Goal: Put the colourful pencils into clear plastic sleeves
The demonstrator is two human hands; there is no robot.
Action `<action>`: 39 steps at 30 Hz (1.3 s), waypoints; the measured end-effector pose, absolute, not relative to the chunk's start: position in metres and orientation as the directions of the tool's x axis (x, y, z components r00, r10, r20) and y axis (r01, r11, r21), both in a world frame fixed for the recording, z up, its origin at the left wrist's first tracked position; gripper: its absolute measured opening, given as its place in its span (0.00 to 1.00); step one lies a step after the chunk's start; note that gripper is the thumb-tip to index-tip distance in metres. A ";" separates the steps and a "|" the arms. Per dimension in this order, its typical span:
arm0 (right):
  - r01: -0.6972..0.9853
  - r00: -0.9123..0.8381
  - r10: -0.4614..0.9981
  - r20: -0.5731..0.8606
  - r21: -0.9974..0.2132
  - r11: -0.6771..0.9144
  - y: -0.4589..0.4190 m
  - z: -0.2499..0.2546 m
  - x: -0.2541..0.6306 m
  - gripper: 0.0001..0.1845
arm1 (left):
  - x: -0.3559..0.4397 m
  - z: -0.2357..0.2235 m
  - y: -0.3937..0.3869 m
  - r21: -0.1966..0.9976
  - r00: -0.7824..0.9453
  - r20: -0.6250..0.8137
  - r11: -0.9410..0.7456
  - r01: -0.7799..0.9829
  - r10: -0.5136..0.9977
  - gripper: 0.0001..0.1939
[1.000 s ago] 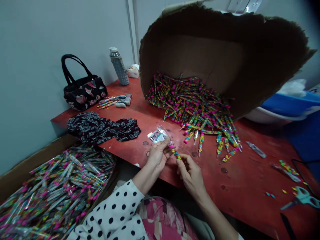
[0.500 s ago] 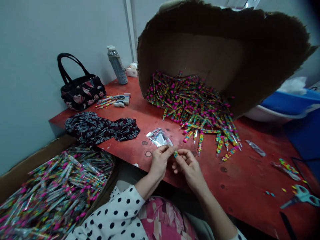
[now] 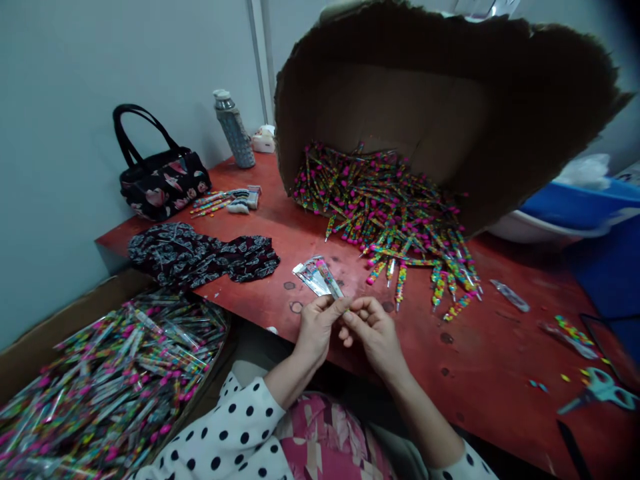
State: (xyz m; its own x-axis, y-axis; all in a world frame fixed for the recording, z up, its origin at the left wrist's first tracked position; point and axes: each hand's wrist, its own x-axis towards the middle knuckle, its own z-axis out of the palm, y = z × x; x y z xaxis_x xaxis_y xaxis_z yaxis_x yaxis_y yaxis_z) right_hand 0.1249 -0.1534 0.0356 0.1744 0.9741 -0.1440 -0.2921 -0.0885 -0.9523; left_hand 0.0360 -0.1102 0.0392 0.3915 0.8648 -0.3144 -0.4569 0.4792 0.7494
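The left hand (image 3: pixel 316 332) is pinching a pen (image 3: pixel 329 279) in a clear sleeve (image 3: pixel 336 289) between thumb and fingers, over the near edge of the red table (image 3: pixel 415 353). The pen's pink end is pointing away from the person. The right hand (image 3: pixel 376 333) is pressing its thumb and forefinger together at the pen's near end (only a sliver of yellow-green is showing there), close against the left fingertips. Flat packets (image 3: pixel 309 275) are lying just beyond, partly behind the pen. Farther back, a big box (image 3: pixel 425 107) is lying on its side, with loose pens (image 3: pixel 370 193) spilling from its mouth. A cloth (image 3: pixel 173 257) is lying left of the packets, a bag (image 3: pixel 165 183) is standing behind it, and scissors (image 3: pixel 597 390) are resting at the right. At lower left, a carton (image 3: pixel 107 290) is holding many sleeved pens (image 3: pixel 115 393).
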 end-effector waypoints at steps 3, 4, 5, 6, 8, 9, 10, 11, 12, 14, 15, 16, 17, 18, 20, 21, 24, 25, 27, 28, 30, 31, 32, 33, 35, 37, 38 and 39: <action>-0.226 0.110 0.984 -0.142 -0.967 -0.115 -0.150 0.039 0.124 0.14 | 0.019 0.048 -0.108 0.754 0.253 -0.312 0.401 -0.520 0.916 0.14; -0.157 0.096 0.987 -0.126 -0.981 -0.110 -0.148 0.042 0.128 0.15 | 0.007 0.052 -0.107 0.769 0.157 -0.301 0.337 -0.543 0.941 0.13; -0.050 0.096 0.991 -0.089 -0.995 -0.085 -0.143 0.045 0.136 0.15 | -0.007 0.057 -0.106 0.790 0.047 -0.278 0.256 -0.557 0.959 0.14; 0.095 0.109 0.994 -0.033 -0.995 -0.044 -0.138 0.048 0.148 0.14 | -0.024 0.062 -0.104 0.814 -0.066 -0.232 0.157 -0.559 0.970 0.15; 0.488 0.139 0.978 0.156 -0.870 0.069 -0.121 0.053 0.179 0.09 | -0.056 0.068 -0.100 0.842 -0.268 -0.069 -0.088 -0.532 0.961 0.25; 0.674 0.148 0.956 0.253 -0.733 0.090 -0.110 0.053 0.197 0.09 | -0.069 0.069 -0.099 0.847 -0.340 -0.014 -0.170 -0.505 0.940 0.31; 0.813 0.126 0.943 0.309 -0.577 0.080 -0.099 0.053 0.214 0.09 | -0.079 0.068 -0.097 0.850 -0.377 0.021 -0.215 -0.481 0.926 0.34; 0.912 0.121 0.929 0.349 -0.409 0.035 -0.087 0.051 0.230 0.10 | -0.085 0.064 -0.096 0.857 -0.386 0.021 -0.216 -0.468 0.922 0.34; 0.970 0.099 0.933 0.347 -0.242 -0.013 -0.076 0.048 0.243 0.11 | -0.086 0.060 -0.096 0.868 -0.370 -0.003 -0.181 -0.462 0.929 0.32; 0.998 0.037 0.958 0.285 0.029 -0.047 -0.057 0.041 0.261 0.11 | -0.080 0.050 -0.097 0.890 -0.289 -0.084 -0.058 -0.453 0.954 0.24; 0.996 0.014 0.965 0.262 0.085 -0.037 -0.051 0.037 0.266 0.12 | -0.074 0.045 -0.097 0.898 -0.236 -0.120 0.004 -0.441 0.964 0.21; 0.993 -0.012 0.971 0.240 0.120 -0.018 -0.047 0.035 0.270 0.12 | -0.067 0.042 -0.098 0.905 -0.181 -0.140 0.052 -0.421 0.973 0.20; 0.991 -0.036 0.973 0.227 0.131 0.006 -0.046 0.034 0.273 0.12 | -0.061 0.039 -0.099 0.915 -0.128 -0.148 0.086 -0.394 0.981 0.19; 0.991 -0.056 0.974 0.219 0.131 0.027 -0.046 0.034 0.276 0.11 | -0.056 0.036 -0.099 0.926 -0.076 -0.148 0.111 -0.361 0.986 0.18; 0.988 -0.098 0.975 0.198 0.140 0.071 -0.050 0.038 0.282 0.10 | -0.050 0.033 -0.099 0.948 0.002 -0.146 0.140 -0.286 0.989 0.18; 0.986 -0.117 0.975 0.189 0.141 0.091 -0.053 0.042 0.286 0.10 | -0.049 0.032 -0.099 0.956 0.026 -0.145 0.147 -0.253 0.989 0.19; 0.958 -0.265 0.958 0.107 0.140 0.250 -0.058 0.050 0.293 0.11 | -0.048 0.029 -0.095 0.970 0.046 -0.147 0.153 -0.190 0.988 0.18; 0.936 -0.336 0.939 0.069 0.135 0.325 -0.057 0.052 0.293 0.13 | -0.047 0.028 -0.094 0.972 0.048 -0.147 0.153 -0.176 0.988 0.18; 0.888 -0.447 0.895 0.010 0.130 0.442 -0.053 0.052 0.289 0.17 | -0.046 0.029 -0.091 0.977 0.063 -0.149 0.157 -0.143 0.987 0.18; 0.871 -0.474 0.880 -0.006 0.138 0.471 -0.050 0.051 0.287 0.19 | -0.045 0.030 -0.089 0.980 0.073 -0.146 0.154 -0.123 0.987 0.17; 0.853 -0.498 0.867 -0.020 0.169 0.494 -0.043 0.050 0.281 0.20 | -0.042 0.034 -0.084 0.990 0.087 -0.118 0.124 -0.068 0.989 0.16; 0.837 -0.519 0.854 -0.030 0.183 0.515 -0.039 0.050 0.278 0.20 | -0.040 0.036 -0.081 0.996 0.094 -0.087 0.089 -0.022 0.992 0.16; 0.815 -0.549 0.835 -0.042 0.193 0.546 -0.036 0.051 0.276 0.18 | -0.038 0.038 -0.078 0.999 0.105 -0.039 0.035 0.038 0.994 0.14; 0.789 -0.583 0.810 -0.053 0.200 0.581 -0.033 0.052 0.274 0.17 | -0.035 0.040 -0.073 0.993 0.123 0.025 -0.039 0.112 0.992 0.13; 0.732 -0.651 0.756 -0.077 0.201 0.651 -0.028 0.055 0.272 0.13 | -0.027 0.041 -0.062 0.935 0.190 0.171 -0.221 0.278 0.967 0.12; 0.689 -0.697 0.711 -0.093 0.184 0.701 -0.026 0.055 0.269 0.11 | -0.016 0.038 -0.050 0.809 0.288 0.280 -0.387 0.443 0.916 0.12; 0.676 -0.714 0.693 -0.095 0.160 0.719 -0.026 0.054 0.267 0.11 | -0.010 0.037 -0.044 0.731 0.335 0.301 -0.441 0.520 0.893 0.12; 0.673 -0.724 0.684 -0.087 0.125 0.729 -0.027 0.052 0.265 0.11 | -0.004 0.034 -0.039 0.652 0.372 0.303 -0.476 0.590 0.877 0.12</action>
State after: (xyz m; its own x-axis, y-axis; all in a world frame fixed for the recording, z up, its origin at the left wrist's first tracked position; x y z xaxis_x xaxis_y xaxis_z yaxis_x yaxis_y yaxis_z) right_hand 0.2654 -0.0265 0.0516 -0.7244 0.6839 -0.0874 0.6730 0.7289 0.1255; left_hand -0.0045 -0.0392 0.0342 0.3724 0.8771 0.3034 0.5901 -0.4761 0.6520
